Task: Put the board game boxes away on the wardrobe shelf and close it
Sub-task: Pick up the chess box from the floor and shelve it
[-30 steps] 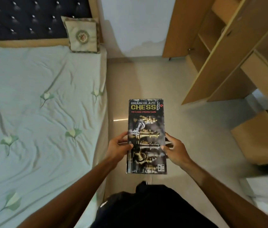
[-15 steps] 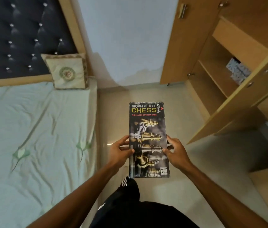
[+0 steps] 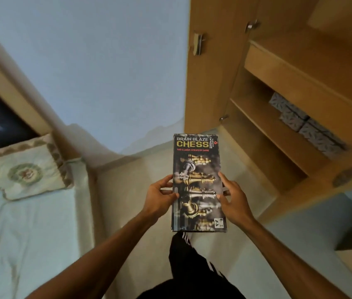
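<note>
A dark chess box (image 3: pixel 197 160) with gold pieces printed on its lid is held flat in front of me, above the floor. My left hand (image 3: pixel 160 196) grips its left edge and my right hand (image 3: pixel 234 198) grips its right edge, thumbs on the lid. The open wooden wardrobe (image 3: pixel 278 134) stands at the right, its shelves visible. Several grey patterned boxes (image 3: pixel 304 124) lie on one shelf at upper right.
A bed with a pale green sheet (image 3: pixel 26 234) and a small cushion (image 3: pixel 23 169) fills the left. An open wardrobe door (image 3: pixel 211 67) stands ahead against the blue wall. A second door edge with a round lock (image 3: pixel 345 176) juts in at right. Beige floor lies between.
The view has tilted up and turned toward the wardrobe, so the shelves and grey boxes appear larger. Both hands keep the same hold on the chess box.
</note>
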Demonstrator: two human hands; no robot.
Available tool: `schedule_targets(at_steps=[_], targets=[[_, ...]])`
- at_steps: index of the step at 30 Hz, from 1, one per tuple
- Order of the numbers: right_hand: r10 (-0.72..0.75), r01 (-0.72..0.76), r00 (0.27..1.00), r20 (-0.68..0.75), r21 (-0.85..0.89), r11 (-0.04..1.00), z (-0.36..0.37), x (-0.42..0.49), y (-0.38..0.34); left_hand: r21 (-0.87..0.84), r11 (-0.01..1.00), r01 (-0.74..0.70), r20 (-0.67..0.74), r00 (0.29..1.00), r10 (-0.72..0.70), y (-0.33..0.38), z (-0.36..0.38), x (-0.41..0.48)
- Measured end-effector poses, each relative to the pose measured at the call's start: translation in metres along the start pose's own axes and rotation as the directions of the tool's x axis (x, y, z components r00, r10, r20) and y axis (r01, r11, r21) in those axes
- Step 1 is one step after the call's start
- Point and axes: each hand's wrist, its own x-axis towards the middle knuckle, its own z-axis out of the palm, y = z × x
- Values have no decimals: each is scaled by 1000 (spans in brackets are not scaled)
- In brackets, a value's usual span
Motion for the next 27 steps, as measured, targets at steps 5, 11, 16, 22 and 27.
schedule_targets(at_steps=[5,11,16,22,27], targets=[[-28,29,997,-69,26,999,-17,127,-7,52,999,-14,61,998,11,60,6,132],[-17,14,980,-198,-19,1000,-50,259,-12,123,991,-58,136,990,41,132,30,274],[-6,-1,951,-310,-23,1000,-84,356,-3,119,987,-104,228,971,75,176,67,384],[33,-49,894,-447,-24,999,-133,476,12,166,971,-170,403,911,91,247,120,524],[110,-97,825,-554,53,994,-176,558,20,148,961,-233,525,842,123,316,171,610]])
